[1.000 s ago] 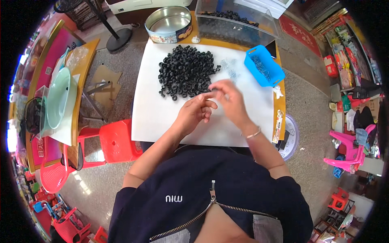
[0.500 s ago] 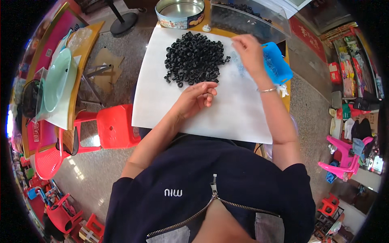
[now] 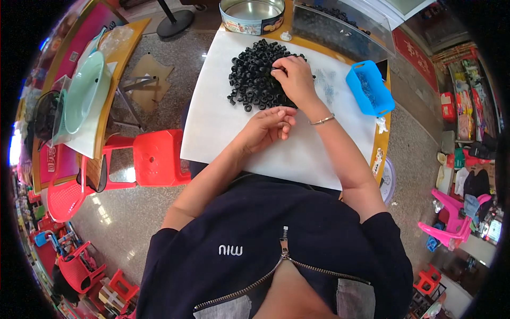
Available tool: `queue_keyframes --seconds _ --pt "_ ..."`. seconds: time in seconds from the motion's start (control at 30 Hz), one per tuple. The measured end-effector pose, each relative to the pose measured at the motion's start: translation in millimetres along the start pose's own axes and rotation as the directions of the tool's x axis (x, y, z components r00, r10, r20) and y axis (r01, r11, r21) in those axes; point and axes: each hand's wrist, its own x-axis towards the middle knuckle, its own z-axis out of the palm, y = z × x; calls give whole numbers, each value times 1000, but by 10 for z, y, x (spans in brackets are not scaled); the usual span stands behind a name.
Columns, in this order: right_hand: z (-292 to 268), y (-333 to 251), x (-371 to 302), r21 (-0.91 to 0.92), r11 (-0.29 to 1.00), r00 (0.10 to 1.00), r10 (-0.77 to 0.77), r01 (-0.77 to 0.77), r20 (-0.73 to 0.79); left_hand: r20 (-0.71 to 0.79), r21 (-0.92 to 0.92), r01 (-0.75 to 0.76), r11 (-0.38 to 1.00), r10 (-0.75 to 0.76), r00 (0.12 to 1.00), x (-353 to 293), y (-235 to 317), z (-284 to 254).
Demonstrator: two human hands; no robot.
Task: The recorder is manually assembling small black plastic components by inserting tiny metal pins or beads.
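A heap of small black ring-shaped pieces lies on a white sheet covering the table. My right hand is over the heap's right side, its thumb and fingers pinched together among the pieces; whatever they grip is too small to make out. At the heap's near edge, my left hand rests with the palm turned up and fingers curled in. Anything between those fingers cannot be told. Tiny bluish bits are scattered on the sheet to the right. Beyond them stands a blue plastic basket with similar bits inside.
A round tin and a clear bin of black pieces stand along the far edge. Red stools are at the left, near a side table with a pale green basin. A pink chair stands at far right.
My right hand has moved left from beside the blue basket to the heap of black pieces. My left hand stays near the heap's edge. The whole view has shifted slightly.
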Motion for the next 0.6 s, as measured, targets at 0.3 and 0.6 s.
queue_keyframes --seconds 0.3,0.6 --pt "-444 -357 -701 808 411 886 377 -422 270 -45 -55 -86 995 84 995 -24 -4 20" --pt "-368 -386 -995 563 800 973 230 -206 30 -35 -105 -112 988 109 993 -2 -68 -79"
